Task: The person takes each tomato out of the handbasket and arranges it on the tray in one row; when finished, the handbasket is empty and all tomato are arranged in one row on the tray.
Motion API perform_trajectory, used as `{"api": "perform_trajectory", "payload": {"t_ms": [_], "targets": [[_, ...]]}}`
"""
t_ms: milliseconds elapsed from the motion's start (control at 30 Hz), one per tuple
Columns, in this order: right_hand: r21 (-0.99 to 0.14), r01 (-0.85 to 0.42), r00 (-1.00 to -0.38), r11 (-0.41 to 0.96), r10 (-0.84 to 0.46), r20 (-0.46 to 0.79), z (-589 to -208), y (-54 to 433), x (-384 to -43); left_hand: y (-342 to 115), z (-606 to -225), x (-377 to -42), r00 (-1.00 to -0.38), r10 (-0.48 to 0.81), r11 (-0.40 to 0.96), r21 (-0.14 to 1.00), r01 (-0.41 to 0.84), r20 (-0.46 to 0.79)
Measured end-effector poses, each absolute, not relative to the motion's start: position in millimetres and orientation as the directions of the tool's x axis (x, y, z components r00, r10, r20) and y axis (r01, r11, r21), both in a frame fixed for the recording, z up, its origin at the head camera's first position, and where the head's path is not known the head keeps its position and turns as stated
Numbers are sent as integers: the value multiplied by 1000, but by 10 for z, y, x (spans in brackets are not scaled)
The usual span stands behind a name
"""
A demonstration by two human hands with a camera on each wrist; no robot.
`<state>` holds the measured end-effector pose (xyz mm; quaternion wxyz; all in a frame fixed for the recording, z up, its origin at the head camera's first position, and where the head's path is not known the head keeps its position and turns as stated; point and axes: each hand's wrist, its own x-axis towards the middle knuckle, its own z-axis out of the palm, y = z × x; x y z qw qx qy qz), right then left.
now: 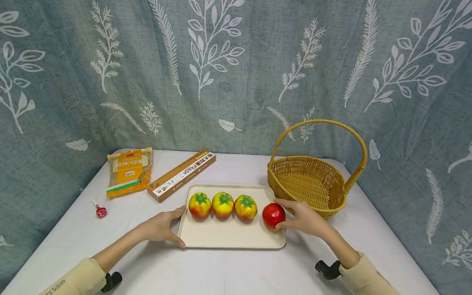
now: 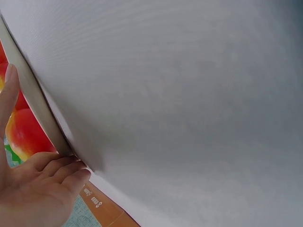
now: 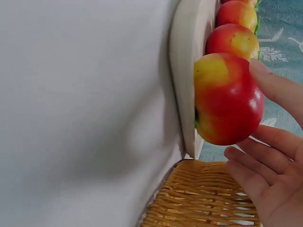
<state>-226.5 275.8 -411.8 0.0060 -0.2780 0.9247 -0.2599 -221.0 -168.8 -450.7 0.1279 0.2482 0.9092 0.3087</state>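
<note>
A cream tray point(image 1: 232, 237) bears a row of three yellow-red toy tomatoes point(image 1: 223, 205) with green leaf tops facing up. At its right end sits a redder toy tomato point(image 1: 273, 216), its leaf top turned down toward the tray. My right hand point(image 1: 304, 219) pinches this one between thumb and fingers; the right wrist view shows the thumb point(image 3: 270, 82) against its side. My left hand point(image 1: 160, 227) spreads along the tray's left side, thumb by the near corner and fingers by the rim. In the left wrist view its fingers point(image 2: 61, 170) touch the tray edge, gripping nothing.
A wicker basket point(image 1: 278, 186) with a tall handle stands behind my right hand, close to the tray's far right corner. Left of the tray lie a pasta box point(image 1: 180, 176), a yellow-orange grain packet point(image 1: 129, 172) and a red lollipop point(image 1: 100, 211). Patterned curtain point(image 1: 228, 106) surrounds the table.
</note>
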Motion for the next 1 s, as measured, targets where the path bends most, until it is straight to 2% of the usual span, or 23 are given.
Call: {"api": "perform_trajectory", "payload": {"t_ms": [267,500,1000], "targets": [[-457,-515,-853,725,-485,193,-4256,2834,-2212,-1683,-4511,-2216,-850,519,692,627,357,-89],[-462,-505,-859,729,-474,192,-4340,2860,-2195,-1685,-4516,-2230,-850,518,689,633,352,-91],[-562,-491,-862,666,-464,204,-4423,2895,-2252,-1689,-4511,-2219,-844,531,680,633,371,-76]]}}
